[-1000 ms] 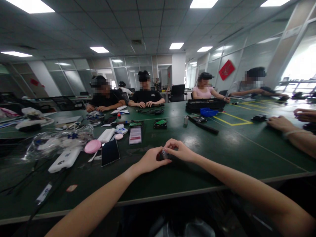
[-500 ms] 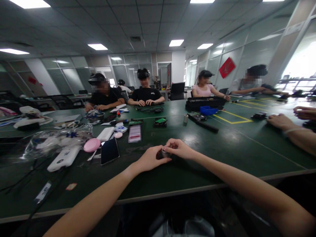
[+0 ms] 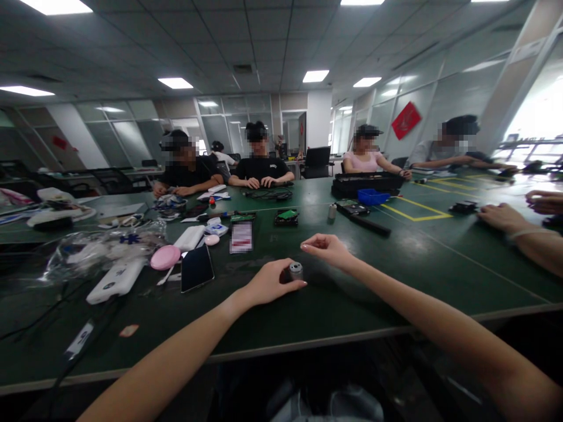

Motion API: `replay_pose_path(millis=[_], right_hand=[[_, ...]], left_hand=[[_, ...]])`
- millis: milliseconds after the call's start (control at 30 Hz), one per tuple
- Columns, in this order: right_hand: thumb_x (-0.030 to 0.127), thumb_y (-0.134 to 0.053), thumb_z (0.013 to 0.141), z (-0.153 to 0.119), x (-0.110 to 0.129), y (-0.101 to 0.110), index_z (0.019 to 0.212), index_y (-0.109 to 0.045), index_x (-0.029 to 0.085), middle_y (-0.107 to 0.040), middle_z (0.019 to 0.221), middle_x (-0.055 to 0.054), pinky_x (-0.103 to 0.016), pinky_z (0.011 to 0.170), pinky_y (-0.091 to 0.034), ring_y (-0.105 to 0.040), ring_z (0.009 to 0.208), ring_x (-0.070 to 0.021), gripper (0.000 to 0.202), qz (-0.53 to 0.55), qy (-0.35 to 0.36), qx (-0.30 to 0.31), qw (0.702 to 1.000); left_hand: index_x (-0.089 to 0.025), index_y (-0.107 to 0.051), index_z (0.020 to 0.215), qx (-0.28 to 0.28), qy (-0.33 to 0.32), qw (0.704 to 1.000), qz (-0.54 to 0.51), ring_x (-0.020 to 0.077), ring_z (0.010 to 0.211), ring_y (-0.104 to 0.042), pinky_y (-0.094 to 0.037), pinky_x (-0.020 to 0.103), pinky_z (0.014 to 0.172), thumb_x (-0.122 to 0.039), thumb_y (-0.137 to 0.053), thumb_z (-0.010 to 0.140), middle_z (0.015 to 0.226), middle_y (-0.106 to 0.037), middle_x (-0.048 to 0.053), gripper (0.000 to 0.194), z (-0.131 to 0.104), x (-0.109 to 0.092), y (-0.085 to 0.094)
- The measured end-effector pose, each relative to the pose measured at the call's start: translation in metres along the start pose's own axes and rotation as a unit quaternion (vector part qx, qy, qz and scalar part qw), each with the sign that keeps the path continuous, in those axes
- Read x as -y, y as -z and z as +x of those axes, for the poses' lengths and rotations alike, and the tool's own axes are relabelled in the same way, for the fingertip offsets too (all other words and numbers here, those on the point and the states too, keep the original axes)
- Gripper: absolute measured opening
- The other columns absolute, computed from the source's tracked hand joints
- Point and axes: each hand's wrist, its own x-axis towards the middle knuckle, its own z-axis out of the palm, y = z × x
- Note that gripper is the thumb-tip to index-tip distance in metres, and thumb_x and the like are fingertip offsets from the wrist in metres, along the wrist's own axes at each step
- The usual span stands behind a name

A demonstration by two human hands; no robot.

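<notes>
We record one small grey metal cylinder [image 3: 296, 270], standing upright on the dark green table [image 3: 352, 293], near its front edge and roughly central in the view. Our left hand [image 3: 268, 282] rests on the tabletop, fingers curled around the near side of the cylinder, thumb tip touching its base; the grip is loose and partly closed. Our right hand [image 3: 326, 247] hovers just behind and to the right of the cylinder, clear of it, with thumb and forefinger pinched together and the other fingers folded in; we cannot tell whether anything is held in that pinch. To the left of our left hand we list a black smartphone [image 3: 196, 268] lying flat, a round pink case [image 3: 165, 257] beside it, a white oblong device [image 3: 115, 281] and a crumpled clear plastic bag [image 3: 97, 249]. Further back lie a white paper slip [image 3: 241, 237], a green circuit board [image 3: 285, 217] and a second small metal cylinder [image 3: 331, 211]. A blue plastic tray [image 3: 372, 198] sits against a long black case [image 3: 365, 184]. At far right, a co-worker's hand [image 3: 499, 217] rests on the table. Four people sit along the far side.
</notes>
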Motion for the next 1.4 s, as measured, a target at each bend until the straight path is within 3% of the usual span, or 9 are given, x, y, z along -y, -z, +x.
replay_pose_path(millis=[67, 167, 233, 300, 800, 1000, 1100, 1233, 1400], right_hand=[[0.051, -0.069, 0.069, 0.004, -0.008, 0.018, 0.090, -0.071, 0.014, -0.065, 0.070, -0.003, -0.022, 0.051, -0.036, -0.050, 0.056, -0.0098, 0.043, -0.097, 0.014, 0.011, 0.995], [0.054, -0.067, 0.069, 0.006, -0.023, 0.041, 0.093, -0.073, 0.015, -0.064, 0.064, -0.002, -0.022, 0.048, -0.033, -0.047, 0.052, -0.0095, 0.046, -0.188, -0.059, 0.124, 0.973], [0.055, -0.067, 0.069, 0.008, -0.031, 0.050, 0.093, -0.074, 0.016, -0.065, 0.064, -0.002, -0.022, 0.050, -0.034, -0.050, 0.054, -0.0105, 0.046, -0.220, -0.096, 0.186, 0.953], [0.055, -0.067, 0.068, 0.009, -0.037, 0.053, 0.093, -0.074, 0.018, -0.066, 0.066, -0.002, -0.023, 0.053, -0.036, -0.053, 0.057, -0.0118, 0.045, -0.250, -0.103, 0.199, 0.942], [0.050, -0.067, 0.071, 0.006, -0.033, 0.046, 0.086, -0.074, 0.021, -0.070, 0.074, -0.003, -0.024, 0.058, -0.040, -0.060, 0.067, -0.0158, 0.034, -0.318, -0.074, 0.165, 0.931], [0.048, -0.058, 0.080, -0.002, 0.001, 0.017, 0.088, -0.069, 0.015, -0.069, 0.079, -0.005, -0.025, 0.062, -0.044, -0.059, 0.068, -0.0144, 0.035, -0.206, 0.023, -0.009, 0.978], [0.044, -0.061, 0.080, -0.010, 0.017, 0.000, 0.086, -0.069, 0.016, -0.068, 0.080, -0.004, -0.025, 0.067, -0.046, -0.059, 0.072, -0.0143, 0.030, -0.157, 0.077, 0.041, 0.984], [0.039, -0.060, 0.082, -0.015, 0.022, -0.011, 0.088, -0.068, 0.016, -0.066, 0.082, -0.003, -0.026, 0.069, -0.047, -0.060, 0.073, -0.0137, 0.025, -0.122, 0.090, 0.108, 0.983], [0.035, -0.062, 0.081, -0.014, 0.018, -0.013, 0.084, -0.066, 0.015, -0.066, 0.079, -0.003, -0.026, 0.068, -0.047, -0.059, 0.073, -0.0142, 0.021, -0.104, 0.109, 0.027, 0.988]], left_hand=[[-0.017, -0.061, 0.093, -0.001, -0.005, 1.000, -0.006, 0.0146, 0.068, -0.054, -0.039, 0.024, 0.061, -0.051, -0.061, 0.079, 0.081, -0.061, 0.001, 0.036, 0.000, -0.001, 0.001], [-0.017, -0.061, 0.094, 0.002, -0.007, 1.000, -0.009, 0.0144, 0.069, -0.054, -0.039, 0.023, 0.062, -0.051, -0.061, 0.080, 0.083, -0.061, 0.001, 0.036, 0.000, -0.002, 0.001], [-0.017, -0.061, 0.094, 0.004, -0.007, 1.000, -0.006, 0.0144, 0.069, -0.054, -0.039, 0.023, 0.062, -0.051, -0.061, 0.080, 0.084, -0.061, 0.001, 0.037, 0.000, -0.002, 0.001], [-0.017, -0.061, 0.094, 0.005, -0.008, 1.000, -0.002, 0.0145, 0.070, -0.054, -0.039, 0.023, 0.062, -0.051, -0.061, 0.080, 0.085, -0.062, 0.001, 0.037, 0.000, -0.002, 0.001], [-0.017, -0.060, 0.094, 0.005, -0.008, 1.000, -0.005, 0.0148, 0.072, -0.055, -0.039, 0.023, 0.063, -0.049, -0.062, 0.080, 0.087, -0.062, 0.001, 0.035, 0.000, -0.001, 0.001], [-0.017, -0.059, 0.094, 0.009, -0.001, 1.000, -0.006, 0.0138, 0.068, -0.053, -0.038, 0.023, 0.060, -0.049, -0.061, 0.080, 0.082, -0.061, 0.000, 0.035, 0.000, 0.000, 0.001], [-0.017, -0.059, 0.094, 0.009, 0.004, 1.000, 0.000, 0.0138, 0.066, -0.052, -0.037, 0.023, 0.059, -0.051, -0.061, 0.079, 0.080, -0.060, 0.000, 0.037, 0.000, 0.001, 0.000], [-0.016, -0.059, 0.096, 0.008, 0.002, 1.000, 0.007, 0.0145, 0.066, -0.053, -0.037, 0.024, 0.059, -0.052, -0.060, 0.080, 0.081, -0.060, 0.001, 0.040, 0.000, 0.003, 0.000], [-0.015, -0.059, 0.093, 0.004, 0.004, 1.000, 0.015, 0.0148, 0.065, -0.052, -0.037, 0.024, 0.057, -0.054, -0.059, 0.079, 0.078, -0.059, 0.002, 0.042, 0.000, 0.005, -0.003]])
